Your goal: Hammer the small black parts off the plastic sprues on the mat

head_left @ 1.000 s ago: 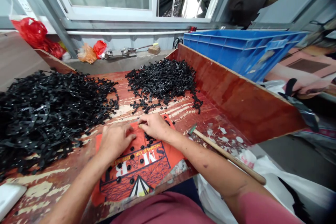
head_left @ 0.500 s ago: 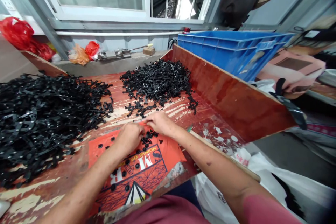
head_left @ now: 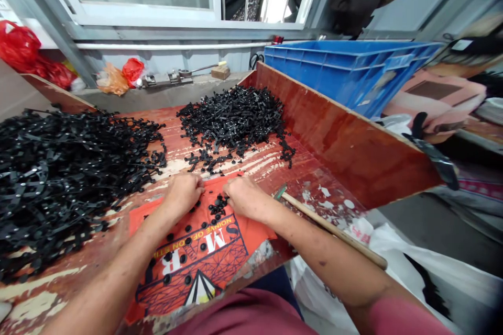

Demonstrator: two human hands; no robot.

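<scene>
My left hand (head_left: 185, 193) is closed over the upper left part of an orange printed cloth (head_left: 257, 230), its fingertips pinched together. A few dark pieces show just under it. My right hand (head_left: 244, 197) is curled shut at the cloth's upper right, beside a small cluster of black parts (head_left: 217, 205). Whatever either hand holds is hidden by the fingers. Small round black caps (head_left: 187, 241) lie spaced out over the cloth's printed lettering.
Big heaps of black strap-like parts lie on the left (head_left: 70, 167) and at the back (head_left: 236, 115). A red wooden board (head_left: 338, 141) walls the right side, with a blue crate (head_left: 334, 70) behind it. A wooden-handled tool (head_left: 334, 227) lies near my right forearm.
My hands have moved apart: the left went left and slightly up, the right slightly right and down. More of the cloth and the small black cluster now shows between them.
</scene>
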